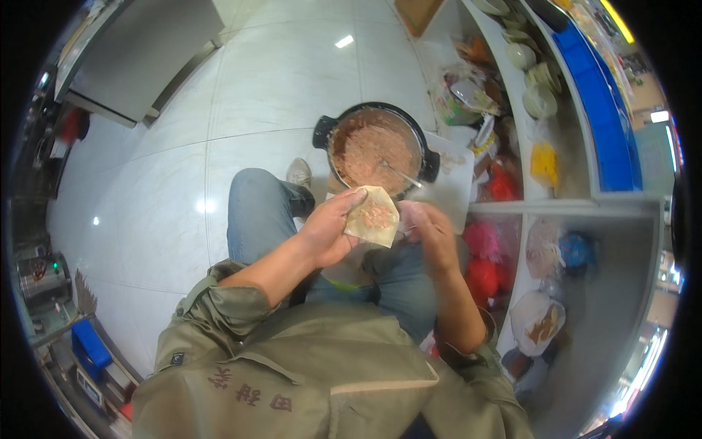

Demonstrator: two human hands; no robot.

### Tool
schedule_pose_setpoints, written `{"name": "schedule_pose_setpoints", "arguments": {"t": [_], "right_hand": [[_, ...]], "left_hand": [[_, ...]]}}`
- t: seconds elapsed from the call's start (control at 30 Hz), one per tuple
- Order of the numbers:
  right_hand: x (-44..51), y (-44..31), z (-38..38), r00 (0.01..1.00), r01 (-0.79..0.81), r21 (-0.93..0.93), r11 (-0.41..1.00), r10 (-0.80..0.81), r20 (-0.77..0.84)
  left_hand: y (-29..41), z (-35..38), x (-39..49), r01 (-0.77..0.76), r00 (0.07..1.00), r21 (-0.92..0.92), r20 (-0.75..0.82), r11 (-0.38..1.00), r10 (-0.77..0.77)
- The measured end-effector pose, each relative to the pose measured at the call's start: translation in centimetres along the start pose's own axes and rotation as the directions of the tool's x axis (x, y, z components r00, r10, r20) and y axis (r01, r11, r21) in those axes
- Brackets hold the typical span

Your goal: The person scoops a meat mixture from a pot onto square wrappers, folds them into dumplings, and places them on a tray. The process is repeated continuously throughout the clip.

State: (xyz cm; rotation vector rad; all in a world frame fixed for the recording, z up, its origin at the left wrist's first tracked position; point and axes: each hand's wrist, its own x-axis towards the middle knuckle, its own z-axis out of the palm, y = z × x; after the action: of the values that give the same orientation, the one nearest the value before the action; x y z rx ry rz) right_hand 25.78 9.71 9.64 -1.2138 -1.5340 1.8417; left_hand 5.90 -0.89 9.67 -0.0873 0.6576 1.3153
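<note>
My left hand (329, 228) holds a pale dough wrapper (356, 222) flat across its fingers, with the thumb on the top edge. A patch of pinkish minced filling (378, 215) is spread on it. Just right of the wrapper is my right hand (436, 230), blurred, its fingers bent together; whether it grips anything cannot be made out. Beyond both hands stands a black-rimmed pot (425, 137) with two side handles, holding a mass of minced filling (375, 145). A metal spoon (408, 176) is stuck in that filling, its handle leaning over the near right rim.
A white tray or lid (458, 189) lies right of the pot. Shelving (565, 206) along the right holds stacked bowls (540, 101), bags and a blue bin (595, 110). At the upper left is a steel cabinet (148, 52) above the tiled floor (263, 82).
</note>
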Motion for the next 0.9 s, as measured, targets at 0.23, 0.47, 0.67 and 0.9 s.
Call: {"name": "schedule_pose_setpoints", "arguments": {"t": [0.23, 0.47, 0.67, 0.9], "right_hand": [[-5.6, 1.3, 2.0, 0.841, 0.54, -0.366, 0.758, -0.509, 0.184], [-6.3, 2.0, 0.4, 0.76, 0.601, -0.515, 0.611, -0.636, 0.132], [-5.8, 2.0, -2.1, 0.998, -0.065, -0.012, 0.998, 0.065, -0.011], [-5.4, 2.7, -3.1, 0.954, 0.098, -0.11, 0.989, -0.125, -0.274]], "left_hand": [[-3.6, -0.3, 0.8, 0.063, 0.997, 0.073, -0.049, 0.995, -0.06], [-6.3, 0.8, 0.9, 0.096, 0.995, 0.004, 0.036, 0.995, -0.096], [-9.4, 1.4, 1.9, -0.155, 0.988, 0.743, 0.105, 0.651, 0.115], [-11.6, 3.1, 7.4, 0.183, 0.976, 0.484, -0.192, 0.855, -0.101]]}}
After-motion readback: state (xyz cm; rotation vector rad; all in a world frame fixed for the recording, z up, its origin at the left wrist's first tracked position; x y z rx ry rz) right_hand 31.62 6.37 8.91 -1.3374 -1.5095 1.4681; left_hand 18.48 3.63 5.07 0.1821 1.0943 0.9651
